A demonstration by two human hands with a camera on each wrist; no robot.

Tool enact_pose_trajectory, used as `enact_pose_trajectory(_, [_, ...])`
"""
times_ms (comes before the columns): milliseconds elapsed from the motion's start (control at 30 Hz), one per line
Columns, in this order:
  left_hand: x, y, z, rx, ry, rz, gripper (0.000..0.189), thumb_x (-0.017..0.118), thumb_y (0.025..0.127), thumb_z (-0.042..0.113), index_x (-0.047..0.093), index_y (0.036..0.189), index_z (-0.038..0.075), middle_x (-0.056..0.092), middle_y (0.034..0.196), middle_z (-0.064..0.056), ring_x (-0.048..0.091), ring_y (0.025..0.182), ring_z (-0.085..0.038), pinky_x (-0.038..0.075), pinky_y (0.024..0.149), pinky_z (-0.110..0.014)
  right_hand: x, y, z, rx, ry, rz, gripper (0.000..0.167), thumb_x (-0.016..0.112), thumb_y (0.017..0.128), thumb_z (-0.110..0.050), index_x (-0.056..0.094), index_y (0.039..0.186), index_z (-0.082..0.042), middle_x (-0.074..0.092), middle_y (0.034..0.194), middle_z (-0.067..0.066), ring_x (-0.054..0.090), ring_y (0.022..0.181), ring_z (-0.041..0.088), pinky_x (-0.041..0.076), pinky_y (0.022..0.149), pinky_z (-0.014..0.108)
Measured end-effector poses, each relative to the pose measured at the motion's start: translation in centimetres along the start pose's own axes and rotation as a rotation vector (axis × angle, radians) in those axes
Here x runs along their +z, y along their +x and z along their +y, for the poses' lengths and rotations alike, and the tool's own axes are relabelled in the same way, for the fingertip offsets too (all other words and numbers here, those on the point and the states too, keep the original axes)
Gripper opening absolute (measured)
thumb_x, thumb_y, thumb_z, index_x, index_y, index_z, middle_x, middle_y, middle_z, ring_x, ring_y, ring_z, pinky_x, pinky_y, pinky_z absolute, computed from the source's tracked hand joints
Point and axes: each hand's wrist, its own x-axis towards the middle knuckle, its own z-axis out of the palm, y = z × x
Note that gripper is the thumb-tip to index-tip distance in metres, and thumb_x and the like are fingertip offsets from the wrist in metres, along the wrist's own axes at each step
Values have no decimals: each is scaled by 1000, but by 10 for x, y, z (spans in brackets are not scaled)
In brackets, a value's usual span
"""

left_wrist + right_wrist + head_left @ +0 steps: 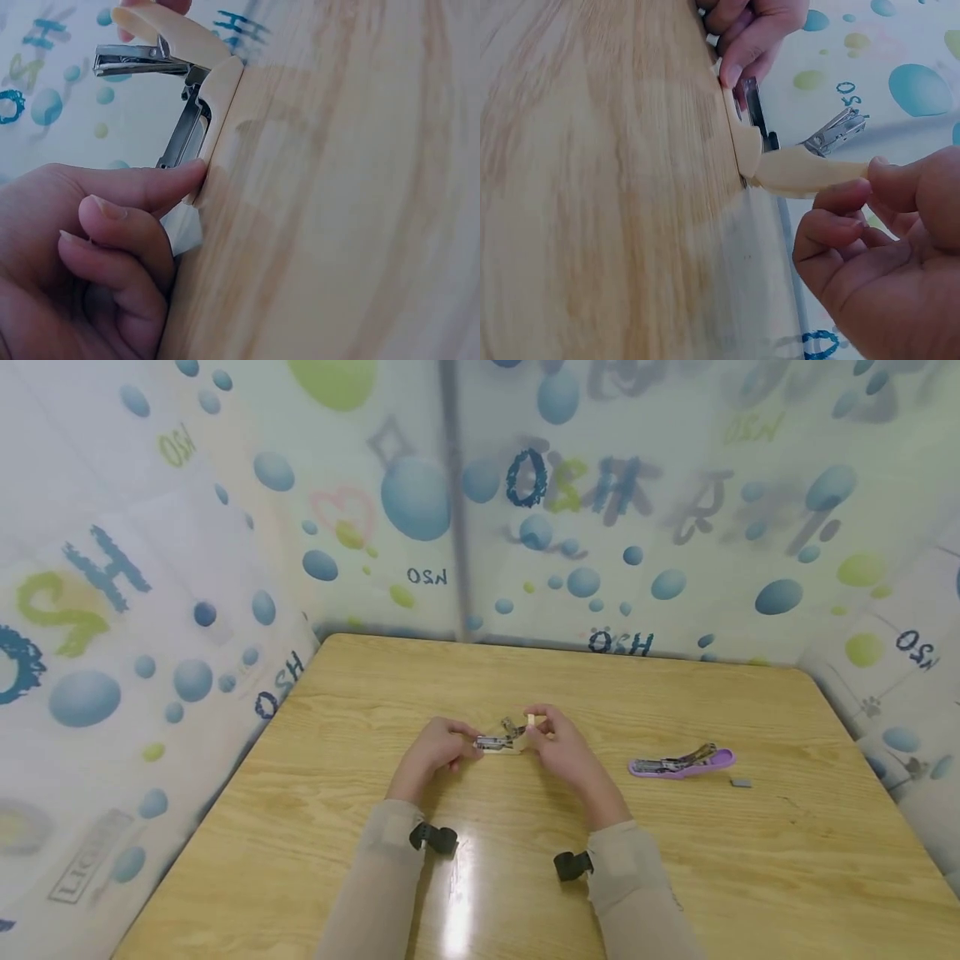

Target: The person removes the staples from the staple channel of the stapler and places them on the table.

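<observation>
A cream stapler (512,746) lies spread wide on the wooden table, its metal parts exposed. My left hand (435,750) pinches one end of its base between thumb and finger; in the left wrist view the thumb lies along the cream edge. At the other end, my right hand (564,748) pinches the tip of the raised cream handle (810,169). A metal magazine arm (139,60) sticks out at an angle between handle and base. The left hand's other fingers (124,240) are curled beneath the pinch.
To the right lies a purple stapler (697,768), also opened out with its metal showing. A small grey strip (741,783), like a block of staples, sits just beside it. Patterned curtain walls (570,552) stand behind and along both sides of the table (315,860).
</observation>
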Motion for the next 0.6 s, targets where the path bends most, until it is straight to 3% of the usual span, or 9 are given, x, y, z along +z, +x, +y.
enact_pose_trajectory(200, [1,2,1,5,2,-2,35,87,84,9,81,118,12,55,54,2,46,43,-10,33,40,-23,-8,-4,4,27,-125,-1,36,44,116,-17,46,152,-13,61,119,21,56,77,19,46,66,28])
enact_pose_trajectory(367, [1,5,0,8,-4,2,36,88,82,8,81,118,11,59,59,2,47,43,-10,34,40,-22,-15,-8,5,33,-292,31,34,43,115,-14,49,148,-15,69,117,17,63,90,23,49,77,33])
enact_pose_trajectory(600, [1,5,-1,8,-7,10,35,88,82,7,81,117,10,63,65,1,48,44,-10,36,41,-22,-23,-10,8,61,-367,24,34,47,115,-16,53,148,-13,72,106,13,61,83,21,47,74,32])
